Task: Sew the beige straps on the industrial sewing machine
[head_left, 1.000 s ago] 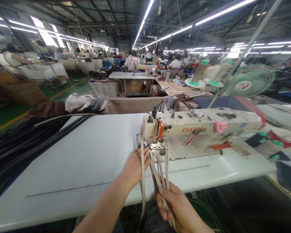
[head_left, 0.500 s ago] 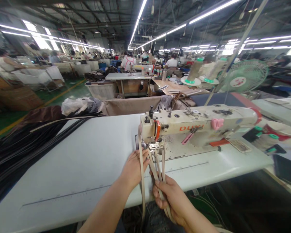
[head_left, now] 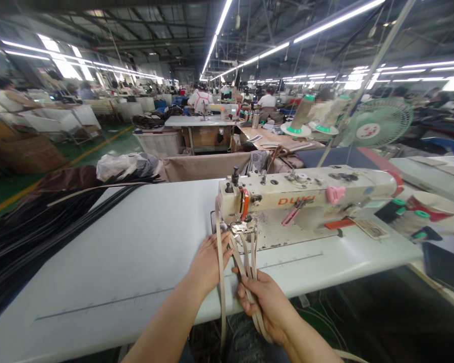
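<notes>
A cream sewing machine (head_left: 306, 194) stands on a pale worktable (head_left: 136, 242). Several narrow beige strips (head_left: 253, 257) run from its needle area down over the table's front edge. My right hand (head_left: 263, 302) is closed around them just below the machine. My left hand (head_left: 211, 259) lies palm down left of the needle area, its fingers stretched out and the fingertips against a strip. One more beige strip (head_left: 221, 272) hangs from the machine head across the left hand's fingers. The needle itself is too small to make out.
Black strips (head_left: 60, 222) are heaped over the table's left side. Thread cones (head_left: 302, 113) and a green fan (head_left: 378, 123) stand behind the machine. A dark phone (head_left: 444, 264) lies at the right. Other people sit at tables farther back.
The view has shifted slightly. My right hand remains closed on the strips, whose loops have moved a little; my left hand keeps nearly the same place.
</notes>
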Available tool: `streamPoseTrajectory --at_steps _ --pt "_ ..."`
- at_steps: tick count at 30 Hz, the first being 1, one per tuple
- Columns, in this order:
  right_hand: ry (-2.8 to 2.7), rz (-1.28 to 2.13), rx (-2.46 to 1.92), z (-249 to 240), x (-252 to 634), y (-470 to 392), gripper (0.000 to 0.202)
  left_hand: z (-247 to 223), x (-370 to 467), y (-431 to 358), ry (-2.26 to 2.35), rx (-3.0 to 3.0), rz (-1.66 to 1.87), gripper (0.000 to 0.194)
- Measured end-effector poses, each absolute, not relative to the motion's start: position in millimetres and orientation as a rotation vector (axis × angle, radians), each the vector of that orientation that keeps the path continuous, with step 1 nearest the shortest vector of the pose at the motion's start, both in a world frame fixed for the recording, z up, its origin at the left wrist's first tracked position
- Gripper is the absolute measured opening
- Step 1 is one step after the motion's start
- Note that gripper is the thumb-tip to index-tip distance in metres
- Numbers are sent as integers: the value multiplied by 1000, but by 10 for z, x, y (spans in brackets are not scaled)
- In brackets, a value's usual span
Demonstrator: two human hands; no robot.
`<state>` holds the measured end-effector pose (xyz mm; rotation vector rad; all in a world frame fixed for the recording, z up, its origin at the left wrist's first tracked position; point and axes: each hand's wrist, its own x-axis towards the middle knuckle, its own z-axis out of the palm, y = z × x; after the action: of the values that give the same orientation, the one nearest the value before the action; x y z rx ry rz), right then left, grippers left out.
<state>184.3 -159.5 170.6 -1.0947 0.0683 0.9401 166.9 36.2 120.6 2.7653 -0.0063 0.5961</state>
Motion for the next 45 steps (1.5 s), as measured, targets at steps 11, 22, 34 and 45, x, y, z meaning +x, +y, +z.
streamPoseTrajectory --at_steps 11,22,34,45 --pt "62 969 -1155 1709 1775 -1652 57 1243 1663 346 -38 2755 607 40" --pt "20 1022 -1192 1584 1596 -1915 62 1244 1667 329 -45 2730 680 39" --pt "35 1023 -1230 1491 1589 -1999 67 1241 1640 374 288 2568 797 31" --pt "55 1012 -1231 1477 1569 -2020 65 1662 1215 346 246 2752 1216 44"
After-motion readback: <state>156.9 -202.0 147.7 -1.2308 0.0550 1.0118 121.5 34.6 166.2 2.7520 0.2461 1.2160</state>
